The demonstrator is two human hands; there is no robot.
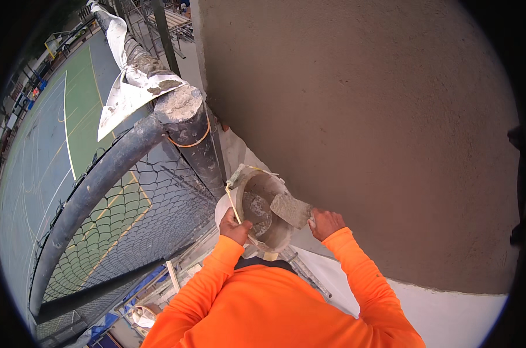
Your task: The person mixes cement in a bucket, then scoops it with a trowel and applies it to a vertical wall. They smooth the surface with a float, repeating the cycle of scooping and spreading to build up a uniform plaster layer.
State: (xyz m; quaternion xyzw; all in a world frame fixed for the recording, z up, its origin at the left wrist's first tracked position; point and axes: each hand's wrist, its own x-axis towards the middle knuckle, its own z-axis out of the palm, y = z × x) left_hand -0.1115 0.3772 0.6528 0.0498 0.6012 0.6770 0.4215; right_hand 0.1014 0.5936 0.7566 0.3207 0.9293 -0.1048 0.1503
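Note:
A white bucket (221, 210), tilted with its mouth toward me, hangs in front of my chest. My left hand (235, 231) is closed on the near left of its rim, by the thin pale handle. Wet grey mortar (257, 211) lies inside. My right hand (326, 224) grips a trowel (290, 210) whose broad blade, coated in mortar, reaches over the bucket's right rim. How the fingers wrap the trowel's grip is partly hidden.
Brown-grey plaster (361, 116) covers the large wall at right, above a white strip (448, 316). On the left stand a dark pipe post (196, 130) and a chain-link fence (123, 214), beyond which a green and grey court (80, 104) lies far below. Scaffold poles (306, 272) run beneath me.

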